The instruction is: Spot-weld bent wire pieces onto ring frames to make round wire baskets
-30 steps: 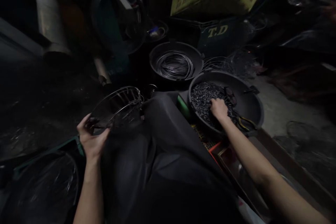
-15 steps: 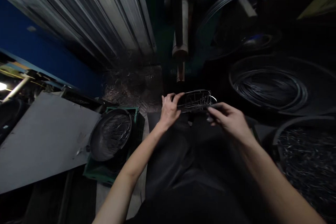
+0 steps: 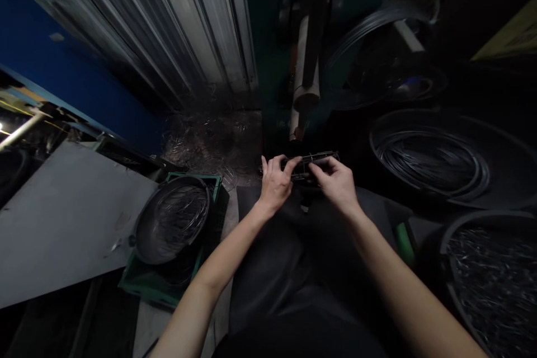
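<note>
You are sitting in a dim workshop corner, facing a corrugated metal shutter [image 3: 168, 28] with a blue wall [image 3: 54, 84] to its left. A grey board [image 3: 62, 218] slopes away at your left, and beside it a dark pan of thin wire hoops [image 3: 174, 221] sits on a green crate [image 3: 168, 285]. At your right lies a wide black tub with coiled wire [image 3: 432, 156], and nearer, at the lower right edge, a second tub of small metal pieces [image 3: 495, 274]. A dark cloth [image 3: 289, 268] covers your lap.

Both your forearms reach forward from the bottom edge and converge over your knees, wrists nearly level. Your left hand [image 3: 274, 184] curls around the left end of the wire frame [image 3: 312, 163], thumb on top and fingers wrapped under. Your right hand [image 3: 335, 182] grips the frame's near rim from the right, thumb and forefinger pinched on the wire. The frame is held edge-on just above your lap, between the two hands; it looks like a small basket of thin rods, though the gloom makes that hard to confirm.
</note>
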A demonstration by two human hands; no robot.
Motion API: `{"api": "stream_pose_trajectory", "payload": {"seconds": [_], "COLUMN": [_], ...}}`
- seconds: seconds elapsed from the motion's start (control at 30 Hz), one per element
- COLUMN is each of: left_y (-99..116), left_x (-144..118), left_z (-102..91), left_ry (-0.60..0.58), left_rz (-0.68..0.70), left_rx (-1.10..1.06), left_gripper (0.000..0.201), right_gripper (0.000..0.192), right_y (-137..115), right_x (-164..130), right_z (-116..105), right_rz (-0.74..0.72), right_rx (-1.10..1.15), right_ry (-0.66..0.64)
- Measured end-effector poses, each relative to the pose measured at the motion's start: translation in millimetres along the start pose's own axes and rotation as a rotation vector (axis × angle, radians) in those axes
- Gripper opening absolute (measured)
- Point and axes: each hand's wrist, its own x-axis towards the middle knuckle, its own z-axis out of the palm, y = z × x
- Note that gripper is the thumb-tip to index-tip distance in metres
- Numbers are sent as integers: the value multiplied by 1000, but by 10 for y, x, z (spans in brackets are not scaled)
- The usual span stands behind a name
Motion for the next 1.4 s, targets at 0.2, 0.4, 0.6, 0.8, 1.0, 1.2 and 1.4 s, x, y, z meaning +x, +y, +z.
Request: {"api": "stream_pose_trajectory", "payload": {"seconds": [0.2, 0.4, 0.6, 0.8, 1.0, 1.2, 1.4], "left_y": [-95, -182, -230, -236, -251, -269, -293], "left_x": [42, 74, 163, 208, 217, 239, 308], "left_z": [6, 62, 129, 171, 188, 193, 215], "left_ry": [30, 80, 113, 151, 166, 177, 205], "left_rz": [6, 24, 16, 25, 17, 27, 53], "left_rx": [-33, -27, -49, -90, -134, -135, -110], "left_gripper": [68, 68, 66, 66, 65, 64, 63], "right_gripper": [31, 30, 28, 25, 22, 23, 25], "right_y": [13, 57, 34, 70, 105, 127, 102], "right_x": [-92, -13, 69, 114, 154, 176, 216], "right_z": [131, 236, 265, 257, 262, 277, 293], "right_rz": [-270, -366, -427, -473, -522, -518, -534], "right_rx": [-252, -279, -303, -317, -325, -317, -329], "right_ry": [103, 154, 184, 193, 202, 207, 240]}}
